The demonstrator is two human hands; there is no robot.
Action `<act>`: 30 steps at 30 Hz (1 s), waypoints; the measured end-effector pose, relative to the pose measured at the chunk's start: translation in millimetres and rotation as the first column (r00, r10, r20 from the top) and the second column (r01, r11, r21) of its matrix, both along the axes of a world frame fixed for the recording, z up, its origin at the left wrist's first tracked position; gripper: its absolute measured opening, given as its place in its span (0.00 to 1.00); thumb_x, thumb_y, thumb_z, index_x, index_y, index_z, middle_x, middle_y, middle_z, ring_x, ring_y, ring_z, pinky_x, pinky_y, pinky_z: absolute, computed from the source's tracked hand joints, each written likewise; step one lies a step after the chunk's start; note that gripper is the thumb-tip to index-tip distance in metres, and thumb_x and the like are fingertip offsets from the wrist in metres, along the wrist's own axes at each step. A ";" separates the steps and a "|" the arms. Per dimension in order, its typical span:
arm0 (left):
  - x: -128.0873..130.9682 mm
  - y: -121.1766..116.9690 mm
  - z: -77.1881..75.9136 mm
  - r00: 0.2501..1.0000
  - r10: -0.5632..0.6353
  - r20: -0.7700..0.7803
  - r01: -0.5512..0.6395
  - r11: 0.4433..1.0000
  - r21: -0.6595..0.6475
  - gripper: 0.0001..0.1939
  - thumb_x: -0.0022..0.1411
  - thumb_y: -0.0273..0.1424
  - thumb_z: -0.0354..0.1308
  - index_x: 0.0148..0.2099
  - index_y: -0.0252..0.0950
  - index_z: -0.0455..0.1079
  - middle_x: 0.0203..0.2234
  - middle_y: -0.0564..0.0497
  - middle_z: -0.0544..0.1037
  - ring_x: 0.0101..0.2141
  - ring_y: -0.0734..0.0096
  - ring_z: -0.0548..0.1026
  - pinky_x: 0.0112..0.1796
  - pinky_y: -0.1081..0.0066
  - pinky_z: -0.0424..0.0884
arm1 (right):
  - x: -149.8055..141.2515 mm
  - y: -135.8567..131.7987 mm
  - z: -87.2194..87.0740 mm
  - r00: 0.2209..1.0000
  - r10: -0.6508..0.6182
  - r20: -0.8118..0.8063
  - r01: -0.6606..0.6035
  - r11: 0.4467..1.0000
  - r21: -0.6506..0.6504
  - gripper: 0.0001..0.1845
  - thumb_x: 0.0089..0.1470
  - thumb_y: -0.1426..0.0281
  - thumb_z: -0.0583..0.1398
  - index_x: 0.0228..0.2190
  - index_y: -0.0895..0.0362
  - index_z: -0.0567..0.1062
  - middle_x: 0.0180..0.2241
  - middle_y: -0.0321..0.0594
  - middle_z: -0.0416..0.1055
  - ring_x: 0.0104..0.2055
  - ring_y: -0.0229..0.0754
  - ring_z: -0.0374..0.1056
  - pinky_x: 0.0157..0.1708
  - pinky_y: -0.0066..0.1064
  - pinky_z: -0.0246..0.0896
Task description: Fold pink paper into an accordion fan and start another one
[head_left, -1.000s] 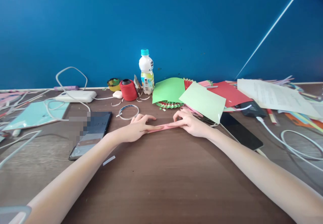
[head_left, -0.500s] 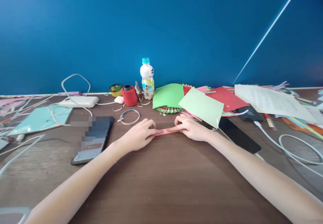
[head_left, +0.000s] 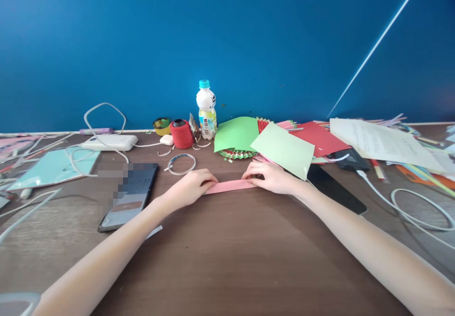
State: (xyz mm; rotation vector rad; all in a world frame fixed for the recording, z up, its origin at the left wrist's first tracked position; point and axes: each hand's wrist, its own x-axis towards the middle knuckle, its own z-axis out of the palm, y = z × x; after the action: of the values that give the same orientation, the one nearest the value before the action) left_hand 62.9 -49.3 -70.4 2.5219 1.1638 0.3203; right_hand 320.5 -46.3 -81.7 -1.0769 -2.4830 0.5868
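A narrow pink paper strip (head_left: 231, 186) lies across the brown table, stretched between my two hands. My left hand (head_left: 194, 185) pinches its left end between thumb and fingers. At the right end, my right hand (head_left: 268, 177) has its fingers closed on the paper. The middle of the strip shows between them, looking flat. Just beyond my right hand lies a pale green sheet (head_left: 284, 149), with a green sheet (head_left: 237, 135) over zigzag-folded paper (head_left: 238, 153) to its left.
A bottle (head_left: 206, 112), a red thread spool (head_left: 182, 134) and a tape roll (head_left: 162, 126) stand by the blue wall. A tablet-like device (head_left: 137, 197) lies left, a black phone (head_left: 334, 188) right. White cables (head_left: 419, 218) loop at both sides. Red paper (head_left: 320, 138) lies behind.
My hands have moved apart toward the strip's ends, so more pink paper shows between them. A small white scrap has come into view beside my left forearm.
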 end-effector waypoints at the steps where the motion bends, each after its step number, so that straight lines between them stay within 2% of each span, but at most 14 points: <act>1: -0.1 -0.2 0.6 0.999 -0.025 -0.024 0.025 1.000 0.017 0.13 0.61 0.28 0.44 0.36 0.36 0.71 0.33 0.50 0.74 0.34 0.72 0.70 0.36 0.73 0.65 | 0.4 0.0 -0.1 1.000 0.012 0.011 -0.012 1.000 -0.012 0.10 0.54 0.70 0.53 0.34 0.55 0.75 0.35 0.40 0.69 0.39 0.41 0.63 0.40 0.34 0.58; 4: -0.3 -1.3 3.6 0.989 -0.087 -0.120 0.096 0.993 0.070 0.12 0.59 0.26 0.46 0.38 0.36 0.71 0.33 0.50 0.73 0.35 0.70 0.70 0.36 0.71 0.65 | 0.0 -0.1 0.0 1.000 0.029 0.009 -0.029 0.999 -0.029 0.10 0.54 0.70 0.53 0.32 0.55 0.74 0.34 0.39 0.70 0.39 0.41 0.63 0.40 0.34 0.57; 7: -0.5 -2.1 5.7 0.981 -0.090 -0.172 0.105 0.991 0.081 0.11 0.59 0.26 0.47 0.39 0.37 0.70 0.34 0.49 0.73 0.36 0.69 0.70 0.35 0.71 0.64 | -1.0 -0.1 2.1 1.000 0.014 0.005 -0.014 0.998 -0.058 0.10 0.54 0.69 0.54 0.31 0.55 0.74 0.34 0.39 0.71 0.40 0.42 0.63 0.41 0.36 0.57; 13: -1.1 -0.5 3.8 0.985 -0.093 -0.142 0.103 0.993 0.065 0.11 0.59 0.28 0.47 0.40 0.37 0.70 0.35 0.50 0.73 0.36 0.70 0.70 0.34 0.72 0.64 | 8.2 4.3 8.5 0.999 -0.025 -0.029 0.017 0.967 -0.253 0.14 0.54 0.66 0.53 0.38 0.55 0.74 0.42 0.40 0.72 0.45 0.43 0.65 0.46 0.36 0.56; 15: -0.8 -0.5 4.2 0.986 -0.091 -0.136 0.099 0.994 0.055 0.11 0.59 0.28 0.47 0.40 0.37 0.71 0.35 0.50 0.73 0.35 0.70 0.70 0.34 0.72 0.64 | 12.1 6.1 9.1 0.999 -0.011 -0.034 0.001 0.961 -0.275 0.14 0.54 0.66 0.53 0.38 0.55 0.74 0.43 0.39 0.71 0.46 0.43 0.64 0.48 0.36 0.55; 19: 0.4 -1.7 6.6 0.988 -0.079 -0.133 0.083 0.996 0.029 0.11 0.59 0.27 0.48 0.39 0.36 0.71 0.34 0.50 0.73 0.35 0.70 0.70 0.34 0.73 0.64 | 14.2 6.8 9.3 0.999 0.003 -0.035 -0.013 0.962 -0.273 0.12 0.52 0.66 0.55 0.37 0.56 0.75 0.41 0.39 0.71 0.44 0.42 0.65 0.46 0.36 0.56; 23: 1.1 -2.3 8.0 0.990 -0.065 -0.128 0.068 0.998 0.018 0.11 0.59 0.28 0.47 0.39 0.37 0.71 0.34 0.50 0.73 0.35 0.70 0.70 0.34 0.73 0.65 | 11.3 4.1 10.9 1.000 -0.010 -0.028 0.002 0.960 -0.279 0.11 0.50 0.68 0.56 0.35 0.57 0.74 0.38 0.41 0.72 0.39 0.41 0.66 0.40 0.34 0.60; 27: 0.7 -2.0 7.3 0.989 -0.070 -0.131 0.072 0.997 0.016 0.11 0.59 0.28 0.47 0.40 0.37 0.71 0.34 0.50 0.73 0.35 0.70 0.70 0.35 0.73 0.65 | 7.6 1.3 11.9 1.000 -0.005 0.006 0.006 0.976 -0.216 0.13 0.47 0.76 0.54 0.35 0.57 0.74 0.35 0.40 0.71 0.36 0.39 0.65 0.37 0.32 0.61; 30: -0.6 -1.5 5.6 0.987 -0.088 -0.136 0.095 0.995 0.043 0.11 0.58 0.28 0.47 0.40 0.37 0.70 0.34 0.50 0.73 0.35 0.70 0.70 0.35 0.73 0.64 | 4.9 0.1 10.7 0.999 0.000 0.041 0.006 0.986 -0.164 0.12 0.46 0.76 0.54 0.33 0.57 0.74 0.33 0.39 0.70 0.35 0.39 0.65 0.37 0.32 0.60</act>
State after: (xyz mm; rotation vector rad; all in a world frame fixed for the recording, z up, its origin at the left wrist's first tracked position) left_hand 62.3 -50.8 -64.8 2.6658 1.0954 0.1602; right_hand 325.4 -46.2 -71.0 -1.1636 -2.5026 0.7883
